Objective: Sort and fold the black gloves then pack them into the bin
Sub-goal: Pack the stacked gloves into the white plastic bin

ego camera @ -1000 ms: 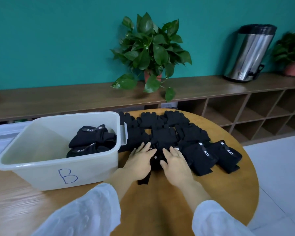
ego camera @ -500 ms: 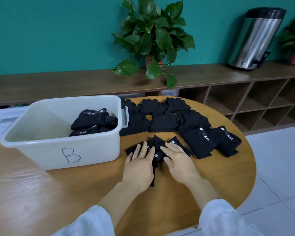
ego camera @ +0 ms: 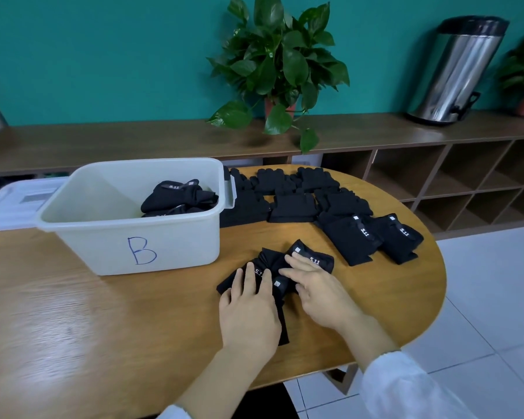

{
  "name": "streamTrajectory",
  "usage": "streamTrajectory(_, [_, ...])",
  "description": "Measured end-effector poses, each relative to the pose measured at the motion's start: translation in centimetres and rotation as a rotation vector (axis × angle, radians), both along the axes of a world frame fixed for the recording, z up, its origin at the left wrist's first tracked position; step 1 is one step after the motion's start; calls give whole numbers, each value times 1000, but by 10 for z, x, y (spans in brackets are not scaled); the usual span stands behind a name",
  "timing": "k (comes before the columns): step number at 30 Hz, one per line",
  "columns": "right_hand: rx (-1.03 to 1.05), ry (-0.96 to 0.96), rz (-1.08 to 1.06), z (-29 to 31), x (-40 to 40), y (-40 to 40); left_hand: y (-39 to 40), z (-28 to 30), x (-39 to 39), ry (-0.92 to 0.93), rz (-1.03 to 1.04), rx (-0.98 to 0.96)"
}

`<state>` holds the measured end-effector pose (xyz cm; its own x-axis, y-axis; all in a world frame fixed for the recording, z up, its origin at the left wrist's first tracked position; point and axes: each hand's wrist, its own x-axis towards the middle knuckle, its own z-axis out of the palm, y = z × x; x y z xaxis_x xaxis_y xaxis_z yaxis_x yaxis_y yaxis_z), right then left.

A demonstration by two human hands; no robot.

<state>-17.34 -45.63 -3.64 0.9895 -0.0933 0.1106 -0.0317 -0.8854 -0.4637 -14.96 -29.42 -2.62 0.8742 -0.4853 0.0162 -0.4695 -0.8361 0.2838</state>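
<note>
Both hands lie flat and open on 1 pair of black gloves [ego camera: 280, 269], now slid nearer on the table [ego camera: 103, 322] — left hand [ego camera: 250, 309], right hand [ego camera: 321, 290]. Folding looks next; the bin [ego camera: 127, 237], far left, holds 2 bundles.

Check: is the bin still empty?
No. The white bin marked B already holds folded black gloves against its right-hand wall.
</note>
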Motion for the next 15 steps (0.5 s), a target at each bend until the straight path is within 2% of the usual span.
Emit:
streamTrajectory(5, [-21,-77,-90,1,-1,3,20,10,35,-40,-189,-30])
streamTrajectory(9, [54,-17,-166,-7,6,5,36,1,60,64,-353,-21])
streamTrajectory(12, [118,8,-103,-6,12,3,42,-7,54,61,-335,-11])
streamTrajectory(15, [136,47,-40,0,18,-2,41,-10,33,1,-202,-32])
